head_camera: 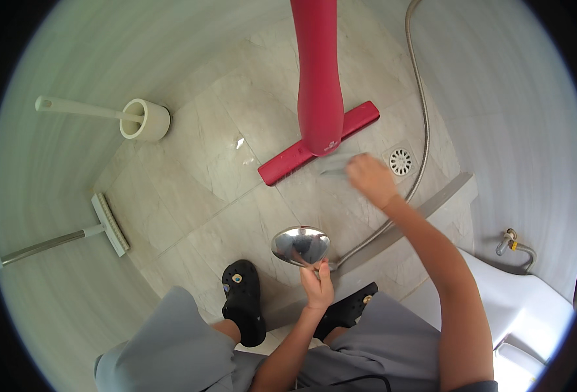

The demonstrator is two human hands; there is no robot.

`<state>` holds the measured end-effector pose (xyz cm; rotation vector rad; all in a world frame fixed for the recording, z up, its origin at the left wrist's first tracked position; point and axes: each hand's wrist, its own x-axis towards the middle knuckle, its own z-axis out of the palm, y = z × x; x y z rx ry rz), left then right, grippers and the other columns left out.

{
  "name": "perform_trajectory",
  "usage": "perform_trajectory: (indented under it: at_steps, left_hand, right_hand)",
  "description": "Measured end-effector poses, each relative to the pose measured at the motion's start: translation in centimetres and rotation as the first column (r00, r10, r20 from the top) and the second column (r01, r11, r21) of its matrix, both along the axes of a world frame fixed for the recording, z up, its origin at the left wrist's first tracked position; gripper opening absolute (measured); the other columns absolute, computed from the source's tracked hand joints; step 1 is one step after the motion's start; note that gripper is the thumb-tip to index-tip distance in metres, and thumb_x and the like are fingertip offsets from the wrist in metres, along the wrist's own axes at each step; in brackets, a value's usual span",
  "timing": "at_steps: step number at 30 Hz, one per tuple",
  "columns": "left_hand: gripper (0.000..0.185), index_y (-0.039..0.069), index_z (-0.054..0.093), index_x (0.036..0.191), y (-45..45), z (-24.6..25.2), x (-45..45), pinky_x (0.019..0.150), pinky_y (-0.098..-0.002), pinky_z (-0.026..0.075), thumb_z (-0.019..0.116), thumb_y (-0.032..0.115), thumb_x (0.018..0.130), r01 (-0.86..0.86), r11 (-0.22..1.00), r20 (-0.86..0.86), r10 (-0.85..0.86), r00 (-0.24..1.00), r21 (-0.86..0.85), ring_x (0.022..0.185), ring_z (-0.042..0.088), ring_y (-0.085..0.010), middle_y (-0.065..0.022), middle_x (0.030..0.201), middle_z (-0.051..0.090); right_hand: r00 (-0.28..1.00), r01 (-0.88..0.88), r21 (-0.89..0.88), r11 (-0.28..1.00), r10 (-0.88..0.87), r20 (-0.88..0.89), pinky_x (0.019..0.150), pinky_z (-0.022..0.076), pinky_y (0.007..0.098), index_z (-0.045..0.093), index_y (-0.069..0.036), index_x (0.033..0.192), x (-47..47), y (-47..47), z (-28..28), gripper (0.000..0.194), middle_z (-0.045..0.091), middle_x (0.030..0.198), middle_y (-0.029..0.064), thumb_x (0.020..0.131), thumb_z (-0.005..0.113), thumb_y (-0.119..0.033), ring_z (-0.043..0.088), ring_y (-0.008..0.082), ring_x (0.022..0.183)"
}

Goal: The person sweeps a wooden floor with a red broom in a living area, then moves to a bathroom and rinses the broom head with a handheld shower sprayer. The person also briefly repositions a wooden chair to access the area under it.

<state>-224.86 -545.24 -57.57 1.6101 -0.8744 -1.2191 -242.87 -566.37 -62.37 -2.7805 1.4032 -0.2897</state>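
Note:
My left hand grips a chrome shower head by its neck, low in the middle of the view. A flexible metal hose runs from it, curving up to the top right. In my right hand is a greyish cloth, blurred by motion. It is just below the foot bar of a red T-shaped stand; whether they touch I cannot tell. The stand's thick red column rises from that bar and leaves the view at the top.
A round floor drain lies right of my right hand. At the left are a toilet brush in its white holder and a long-handled scrub brush. A low sill crosses the tiled floor. White toilet at lower right.

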Motion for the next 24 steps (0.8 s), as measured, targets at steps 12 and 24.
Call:
perform_trajectory:
  at_steps: [12,24]
  left_hand:
    - [0.03,0.001,0.046,0.096,0.7,-0.8,0.2,0.082,-0.0317,0.042,0.049,0.031,0.098,-0.069,0.997,0.073,0.067,0.995,0.02,0.087,0.052,-0.0175,-0.0097,0.094,0.055]
    - [0.016,-0.001,0.053,0.095,-0.6,0.0,-0.5,0.073,-0.026,0.045,0.065,0.009,0.089,-0.129,0.992,0.108,0.129,0.986,-0.007,0.073,0.054,-0.0098,-0.0048,0.083,0.06]
  right_hand:
    - [0.958,0.288,0.163,0.944,-0.285,-0.039,0.067,0.0543,0.0314,0.054,-0.013,0.092,0.5,-0.6,1.1,0.031,0.057,0.096,0.0025,0.065,0.069,-0.016,0.058,0.0224,0.088]
    - [0.8,0.599,0.126,0.791,-0.585,-0.132,0.065,0.0527,0.0384,0.056,-0.011,0.094,-4.8,-2.5,2.5,0.045,0.059,0.097,0.0055,0.058,0.082,-0.016,0.06,0.0263,0.091]
